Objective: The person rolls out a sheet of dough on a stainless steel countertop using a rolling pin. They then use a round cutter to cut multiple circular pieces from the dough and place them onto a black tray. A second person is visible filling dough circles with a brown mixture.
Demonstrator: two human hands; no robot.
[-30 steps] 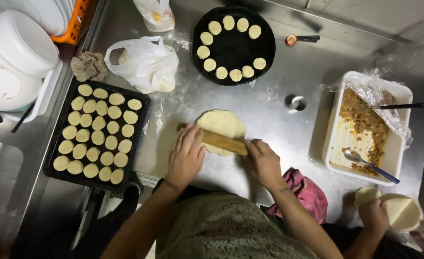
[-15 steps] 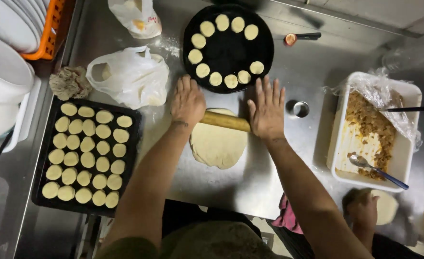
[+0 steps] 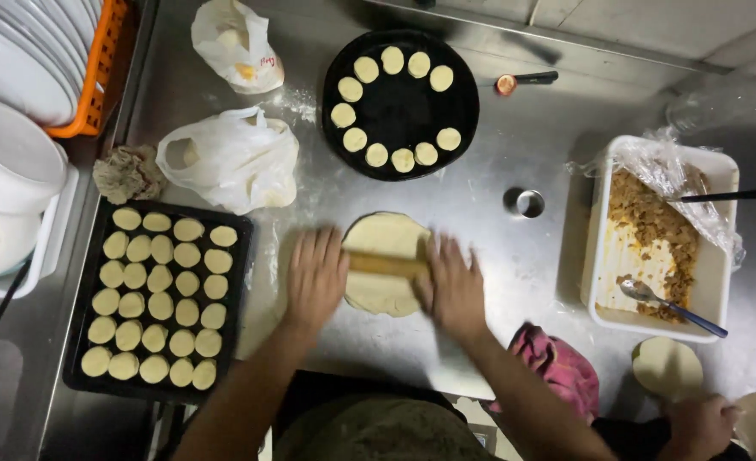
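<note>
While both palms press flat on the pin point(image 3: 386, 264), left hand point(image 3: 316, 277) and right hand point(image 3: 453, 286) unclenched, rolling is under way; the dough point(image 3: 385, 237) lies mid-counter beneath it. Next stroke likely needs even pressure across the sheet.

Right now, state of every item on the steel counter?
Left hand: flat on wooden rolling pin.
Right hand: flat on pin.
Pale dough sheet: flattened under pin.
Rectangular black tray: full of dough discs.
Round black pan: partly ringed.
White filling tub: mostly emptied.
</note>
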